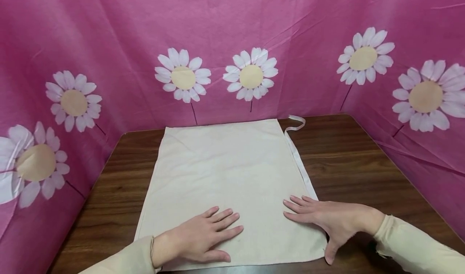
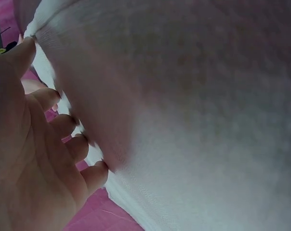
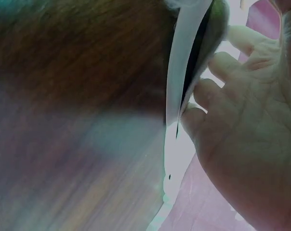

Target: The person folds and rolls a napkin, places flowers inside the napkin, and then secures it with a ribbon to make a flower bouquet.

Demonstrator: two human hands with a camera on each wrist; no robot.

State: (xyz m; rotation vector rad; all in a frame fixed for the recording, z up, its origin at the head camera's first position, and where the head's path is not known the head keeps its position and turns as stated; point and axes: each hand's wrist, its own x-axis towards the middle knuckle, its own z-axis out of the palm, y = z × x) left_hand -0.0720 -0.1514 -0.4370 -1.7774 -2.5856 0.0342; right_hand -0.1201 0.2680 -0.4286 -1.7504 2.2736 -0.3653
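Observation:
A cream cloth (image 1: 225,173), roughly rectangular, lies flat on the brown wooden table with faint creases. Along its right side runs a narrow white ribbon (image 1: 299,165), whose far end curls onto the wood. My left hand (image 1: 203,237) rests on the near part of the cloth, fingers spread and straight. At the near right edge, my right hand (image 1: 332,221) touches the cloth with outstretched fingers, its thumb by the near right corner. The left wrist view has the cloth (image 2: 208,144) close up beside the fingertips; in the right wrist view the ribbon (image 3: 180,72) passes by the fingers.
The wooden table (image 1: 348,157) shows on both sides of the cloth. A pink curtain (image 1: 123,19) printed with several white daisies surrounds the table's back and sides. Beige sleeves (image 1: 417,241) cover both forearms.

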